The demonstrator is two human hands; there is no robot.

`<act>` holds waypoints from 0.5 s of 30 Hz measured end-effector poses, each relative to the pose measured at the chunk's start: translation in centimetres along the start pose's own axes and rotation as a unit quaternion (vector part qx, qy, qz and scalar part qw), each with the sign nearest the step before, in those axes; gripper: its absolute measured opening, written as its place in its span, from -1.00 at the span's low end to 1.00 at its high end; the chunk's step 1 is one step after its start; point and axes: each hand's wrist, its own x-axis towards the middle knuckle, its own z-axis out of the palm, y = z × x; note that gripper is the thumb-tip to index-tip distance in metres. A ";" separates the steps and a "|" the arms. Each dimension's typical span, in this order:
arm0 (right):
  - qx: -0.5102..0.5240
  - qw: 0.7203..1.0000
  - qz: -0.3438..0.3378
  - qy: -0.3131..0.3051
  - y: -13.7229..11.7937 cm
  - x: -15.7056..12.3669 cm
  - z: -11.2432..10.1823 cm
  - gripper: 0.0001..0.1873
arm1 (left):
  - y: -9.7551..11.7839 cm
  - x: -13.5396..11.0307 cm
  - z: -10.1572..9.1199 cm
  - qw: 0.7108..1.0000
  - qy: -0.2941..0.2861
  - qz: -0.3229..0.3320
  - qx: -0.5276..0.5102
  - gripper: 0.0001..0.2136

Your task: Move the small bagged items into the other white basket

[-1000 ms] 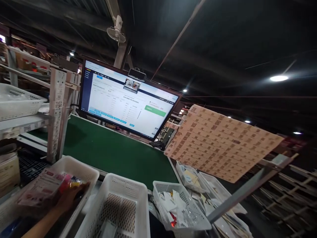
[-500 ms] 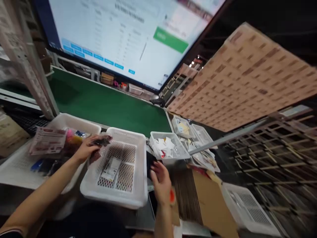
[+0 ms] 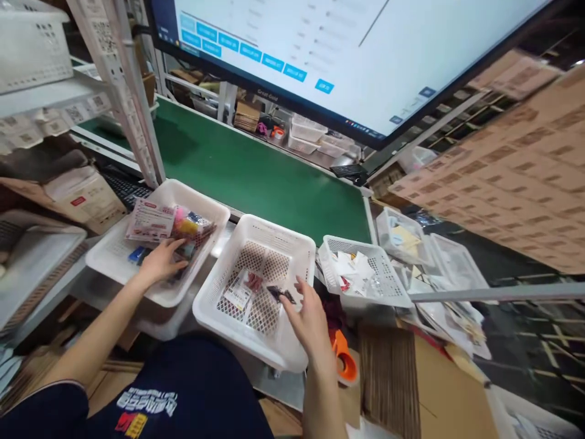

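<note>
My left hand reaches into the left white basket, fingers apart over its packets. Around it are a pink-and-white packet, a bag of pink and yellow pieces and a blue item. My right hand is over the right side of the middle white basket, thumb and fingers apart. Close to its thumb lies a small dark packet. Left of that is a clear packet with a white label and a reddish piece.
Behind the baskets runs a green conveyor belt, under a monitor. To the right are a basket of white papers, an orange tape dispenser and stacked cardboard. A metal post stands at left.
My left hand has moved from the middle basket's rim, where it held a dark packet, into the left basket. The dark packet now lies in the middle basket, and my right hand is over it.
</note>
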 end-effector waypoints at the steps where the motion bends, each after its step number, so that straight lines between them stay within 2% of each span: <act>1: -0.016 0.999 0.002 -0.031 0.6 -0.2 0.3 -0.30 | -1.5 0.6 0.4 0.997 -0.015 -0.032 0.069 -0.18; 3: -0.008 0.997 0.006 -0.081 0.8 -0.6 1.0 -0.28 | -3.2 1.2 1.9 0.983 -0.057 -0.075 0.158 -0.02; 4: 0.004 0.995 0.008 -0.095 0.6 -0.9 1.3 -0.29 | -3.6 1.4 2.7 0.978 -0.069 -0.084 0.180 0.00; 6: 0.021 0.995 0.007 -0.097 -0.2 -1.4 1.6 -0.31 | -3.7 1.6 3.7 0.972 -0.079 -0.074 0.209 -0.08; 8: 0.029 0.996 -0.004 -0.085 -1.1 -1.9 1.6 -0.34 | -3.7 1.7 3.6 0.977 -0.071 -0.049 0.196 -0.25; 10: 0.040 0.996 -0.015 -0.080 -1.7 -2.6 1.1 -0.40 | -4.1 1.8 2.2 0.983 -0.053 -0.034 0.175 -0.39; 12: 0.052 0.995 -0.021 -0.080 -2.2 -3.3 0.4 -0.45 | -4.5 1.7 0.0 0.987 -0.022 -0.026 0.155 -0.45; 14: 0.068 0.994 -0.026 -0.083 -2.8 -3.7 -0.3 -0.50 | -4.6 1.3 -2.3 0.998 0.036 -0.037 0.048 -0.46; 15: 0.081 0.993 -0.031 -0.085 -3.3 -3.8 -0.5 -0.53 | -4.3 1.0 -3.3 0.995 0.070 -0.043 -0.051 -0.45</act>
